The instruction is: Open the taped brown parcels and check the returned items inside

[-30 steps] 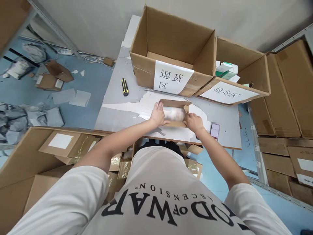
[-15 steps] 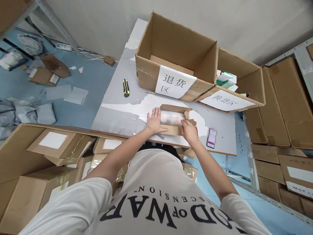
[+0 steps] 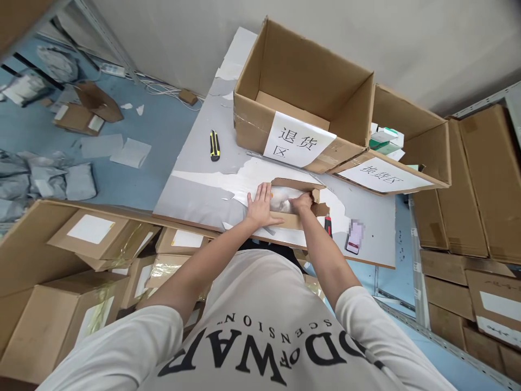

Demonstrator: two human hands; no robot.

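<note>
A small open cardboard box (image 3: 287,221) lies on the table in front of me, its flaps torn at the right end. Inside is a pale item in clear plastic wrap (image 3: 280,199), partly covered by my hands. My left hand (image 3: 259,207) rests flat on the box's left end, fingers stretched and thumb apart along the near edge. Reaching into the right part of the box, my right hand (image 3: 302,203) has its fingers curled on the plastic wrap. Just right of the box lies a red and black utility knife (image 3: 328,225).
A yellow and black utility knife (image 3: 214,145) lies at the table's left. Two large labelled cartons (image 3: 252,130) stand along the back, the right one holding small white-green boxes (image 3: 386,141). A phone (image 3: 355,237) lies at right. Packed cartons (image 3: 93,231) crowd the near left.
My right hand has moved from the box's right near edge into the box, onto the wrapped item. The red knife now shows more fully. My left hand stays on the left end.
</note>
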